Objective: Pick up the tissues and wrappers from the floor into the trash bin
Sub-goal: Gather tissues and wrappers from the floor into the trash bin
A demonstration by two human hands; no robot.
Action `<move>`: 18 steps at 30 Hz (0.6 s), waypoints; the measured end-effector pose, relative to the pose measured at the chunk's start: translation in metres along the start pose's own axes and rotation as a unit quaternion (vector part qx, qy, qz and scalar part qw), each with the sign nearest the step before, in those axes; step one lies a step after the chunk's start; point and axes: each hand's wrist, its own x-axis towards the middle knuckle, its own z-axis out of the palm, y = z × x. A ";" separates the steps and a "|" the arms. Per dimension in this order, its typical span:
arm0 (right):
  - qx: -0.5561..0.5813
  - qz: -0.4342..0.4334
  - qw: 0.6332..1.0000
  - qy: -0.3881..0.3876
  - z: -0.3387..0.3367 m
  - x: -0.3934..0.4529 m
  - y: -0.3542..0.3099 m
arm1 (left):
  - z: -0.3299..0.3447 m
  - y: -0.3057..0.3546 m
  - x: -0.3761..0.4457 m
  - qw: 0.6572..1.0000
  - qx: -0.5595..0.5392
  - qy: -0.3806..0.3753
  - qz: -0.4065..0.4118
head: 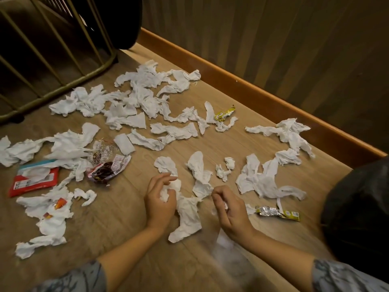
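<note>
Left hand [161, 202] closed around a crumpled tissue [168, 191]; right hand [228, 208] pinching a small white scrap [224, 205], mid-floor [210, 142]; bin [357, 207] at right edge.

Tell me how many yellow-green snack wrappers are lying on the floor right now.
2. One yellow-green wrapper lies far out among the tissues near the baseboard; the other wrapper lies close by, just right of the right hand. More could be hidden under tissues.

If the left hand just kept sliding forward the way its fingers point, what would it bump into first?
Probably the crumpled tissue on the floor just past the left hand, which already clutches a tissue wad. Depth is hard to judge.
</note>
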 end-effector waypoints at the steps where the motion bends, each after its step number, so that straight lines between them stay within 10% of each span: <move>1: -0.016 0.004 1.000 0.002 -0.004 -0.001 0.006 | 0.000 -0.003 0.003 0.999 0.040 -0.008 0.015; 5: -0.147 0.026 0.988 -0.047 -0.026 -0.030 0.049 | -0.005 -0.044 -0.001 0.959 0.269 -0.083 0.013; 10: -0.329 -0.024 0.917 -0.226 -0.039 -0.092 0.072 | -0.036 -0.074 -0.029 0.949 0.224 -0.219 0.020; 18: -0.164 -0.142 0.927 -0.307 -0.025 -0.077 0.052 | -0.062 -0.046 -0.043 0.992 0.075 -0.094 -0.046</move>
